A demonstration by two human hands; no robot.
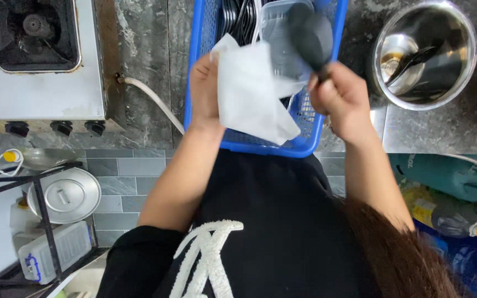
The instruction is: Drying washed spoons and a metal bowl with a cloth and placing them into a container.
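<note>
My left hand (204, 91) holds a white cloth (255, 91) over a blue plastic basket (305, 144) on the grey stone counter. My right hand (343, 99) grips the handle of a black ladle (310, 34), its bowl raised above the basket beside the cloth. The cloth touches the ladle's lower part. Inside the basket lie dark utensils (237, 19) and a clear plastic container (276, 25), partly hidden by the cloth.
A steel pot (459, 72) with a ladle inside stands at the right. A gas stove (34, 60) with a white hose (153, 99) sits at the left. Below left, a black rack (40, 193) holds a metal lid and plastic box. Bottles lie at lower right.
</note>
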